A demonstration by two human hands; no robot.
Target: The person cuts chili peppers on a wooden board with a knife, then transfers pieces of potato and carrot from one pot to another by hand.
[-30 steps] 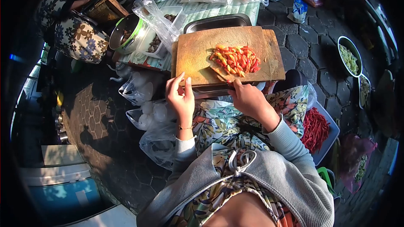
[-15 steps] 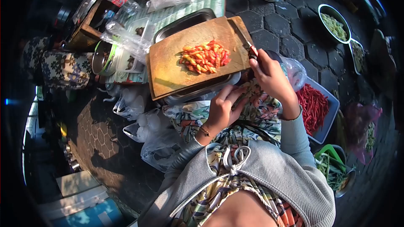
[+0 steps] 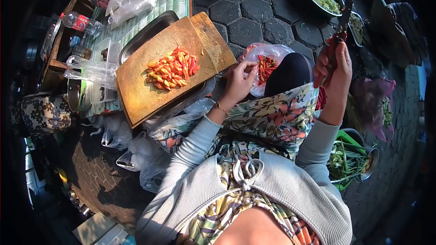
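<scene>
My right hand (image 3: 335, 66) is wrapped round the handle of a knife (image 3: 345, 14), its dark blade pointing up and away. My left hand (image 3: 240, 81) has its fingers bent together at the edge of a clear plastic bag (image 3: 279, 51) of small red and orange chilies (image 3: 266, 69). The bag lies beside my dark-covered knee (image 3: 289, 75). Left of that hand, a worn wooden cutting board (image 3: 131, 93) bears a heap of orange-red chilies (image 3: 170, 69). Under the board is a dark metal tray (image 3: 152, 31).
A bowl of chopped pale green vegetables (image 3: 323, 1) stands on the hexagonal paving. Right of me are a green basket of leafy greens (image 3: 347, 161) and a pinkish bag (image 3: 372, 104). White plastic bags (image 3: 143, 154), a bottle (image 3: 81, 22) and a clear container (image 3: 101, 59) lie left.
My right hand has swung right with the knife, away from the board. My left hand has moved from my lap to the bag of chilies. The view has turned to the right.
</scene>
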